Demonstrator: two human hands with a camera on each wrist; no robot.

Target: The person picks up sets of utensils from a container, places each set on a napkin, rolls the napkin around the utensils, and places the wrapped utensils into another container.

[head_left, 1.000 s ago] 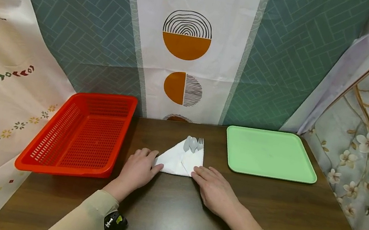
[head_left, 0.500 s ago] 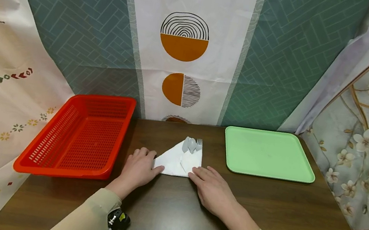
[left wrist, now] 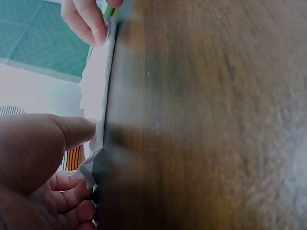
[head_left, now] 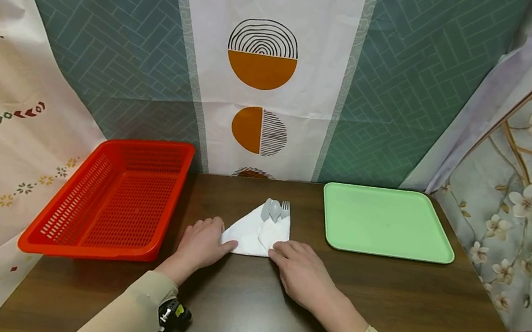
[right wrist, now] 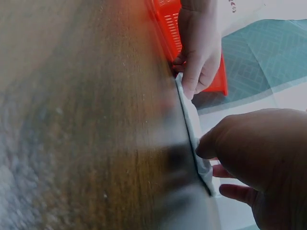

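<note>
Pinches a folded white paper-looking napkin [head_left: 246, 234] by near corners with left hand [head_left: 202, 242] and right hand [head_left: 300, 267]; likely light, soft; best held there.

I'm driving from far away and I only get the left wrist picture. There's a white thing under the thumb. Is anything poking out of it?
Observer: Yes! From the head view, the tops of a grey knife, spoon and fork peek out of the far end of the folded white napkin.
Operator: Cool! What's over on the outer side of the left hand? I can't see there.
Observer: A red basket full of little holes, off to the left of that hand.
</note>
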